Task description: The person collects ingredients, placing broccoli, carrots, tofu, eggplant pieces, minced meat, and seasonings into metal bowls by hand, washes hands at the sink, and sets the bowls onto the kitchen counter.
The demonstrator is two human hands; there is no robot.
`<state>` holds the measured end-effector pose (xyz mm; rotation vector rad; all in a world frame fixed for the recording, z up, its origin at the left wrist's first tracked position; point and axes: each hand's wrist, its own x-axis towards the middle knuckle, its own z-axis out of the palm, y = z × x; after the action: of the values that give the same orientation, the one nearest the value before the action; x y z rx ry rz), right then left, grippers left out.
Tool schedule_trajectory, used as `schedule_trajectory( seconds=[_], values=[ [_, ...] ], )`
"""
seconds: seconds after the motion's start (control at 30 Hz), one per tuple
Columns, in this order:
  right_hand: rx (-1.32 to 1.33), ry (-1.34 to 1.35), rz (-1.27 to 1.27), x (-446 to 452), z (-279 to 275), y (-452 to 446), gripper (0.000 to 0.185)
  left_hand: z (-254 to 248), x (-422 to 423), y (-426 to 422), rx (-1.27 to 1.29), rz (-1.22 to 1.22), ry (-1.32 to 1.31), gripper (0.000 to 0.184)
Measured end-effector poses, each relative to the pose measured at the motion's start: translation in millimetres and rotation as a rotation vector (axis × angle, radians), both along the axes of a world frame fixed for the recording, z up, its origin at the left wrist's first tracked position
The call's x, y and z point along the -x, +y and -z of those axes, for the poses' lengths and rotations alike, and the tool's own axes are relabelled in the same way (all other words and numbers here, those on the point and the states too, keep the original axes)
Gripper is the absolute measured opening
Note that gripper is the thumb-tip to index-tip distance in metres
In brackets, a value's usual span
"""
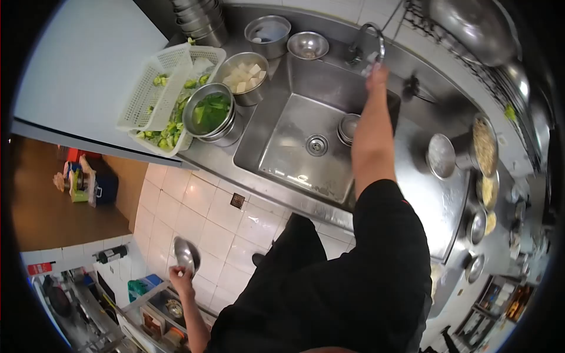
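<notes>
My right hand (376,77) reaches over the far right of the steel sink (282,147), right by the curved tap (381,41). Something whitish shows at its fingers; the fingers are blurred, so their grip is unclear. Down at the left, well away from the sink, my left hand (181,277) grips the edge of a metal bowl (186,253), which hangs tilted above the tiled floor. A small stack of metal bowls (348,127) rests inside the sink, partly behind my right forearm.
Left of the sink stand a pot of white cubes (242,76), a pot with green leaves (210,113) and white baskets (154,94) with cut greens. A metal bowl (308,45) sits behind the basin. Several filled bowls line the right counter (421,200).
</notes>
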<state>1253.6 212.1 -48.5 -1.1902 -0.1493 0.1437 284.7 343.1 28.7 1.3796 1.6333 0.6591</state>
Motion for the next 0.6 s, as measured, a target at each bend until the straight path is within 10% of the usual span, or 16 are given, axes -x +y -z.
schedule_trajectory(
  seconds=[0.13,0.23,0.33,0.43,0.6],
  values=[
    [0.022,0.065,-0.190,12.1,-4.0,-1.0,0.021,19.4,38.2,-22.9,0.058,-0.256,0.170,0.049],
    [0.186,0.322,-0.086,96.9,128.2,-37.5,0.019,31.6,36.6,-47.8,0.134,-0.399,0.355,0.062],
    [-0.615,0.422,-0.138,175.1,162.8,-72.9,0.022,27.6,12.4,-60.3,0.219,-0.639,0.281,0.055],
    [-0.757,0.493,-0.228,153.7,137.5,-72.4,0.015,28.1,23.5,-54.3,0.384,-0.586,0.220,0.037],
    [-0.108,0.514,0.000,145.8,44.0,-46.7,0.012,37.2,-2.2,-46.4,0.305,-0.609,0.132,0.031]
  ],
)
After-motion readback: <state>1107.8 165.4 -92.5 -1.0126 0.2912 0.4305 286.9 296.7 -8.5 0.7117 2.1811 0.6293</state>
